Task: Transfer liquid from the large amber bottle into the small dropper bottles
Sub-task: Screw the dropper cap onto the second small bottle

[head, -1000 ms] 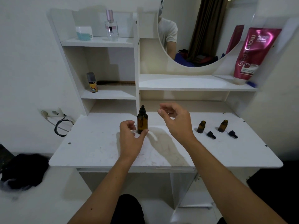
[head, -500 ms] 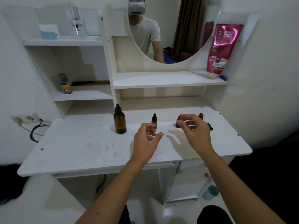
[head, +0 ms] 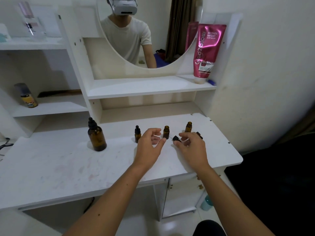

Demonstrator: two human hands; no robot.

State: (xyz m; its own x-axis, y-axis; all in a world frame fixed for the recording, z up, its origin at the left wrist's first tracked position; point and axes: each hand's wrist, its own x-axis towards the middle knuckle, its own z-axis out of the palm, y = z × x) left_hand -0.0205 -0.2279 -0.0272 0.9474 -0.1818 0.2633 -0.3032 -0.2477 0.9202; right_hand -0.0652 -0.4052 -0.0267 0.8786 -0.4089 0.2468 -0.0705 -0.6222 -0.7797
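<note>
Head view: large amber bottle (head: 96,136) w/ black dropper top stands upright on the white desk (head: 59,167), well left of both hands, untouched. Three small dropper bottles in a row further right: capped one (head: 137,136) just left of the left hand (head: 150,147); open-necked one (head: 166,132) betw. the two hands, just behind the fingertips; 2nd open one (head: 188,126) behind the right hand (head: 192,147). Loose black dropper cap (head: 175,138) lies on the desk right at the right hand's fingertips; another black cap (head: 199,135) peeks out past the right knuckles.

Vs 0.5 s ago: the cam has swung right & closer, so the small bottles now sit mid-frame and the big bottle has slid left. Both hands have gone fwd to the small bottles; the middle bottle, then partly hidden by the right fingers, is now clear.

Left hand: half open, fingers curled loosely, thumb out toward the middle bottle, holding nothing, not touching any bottle. Right hand: fingers bent, thumb & index near the loose cap; can't tell if they've pinched it or are only touching.

Pink tube (head: 207,51) on the shelf under the mirror (head: 144,31).
</note>
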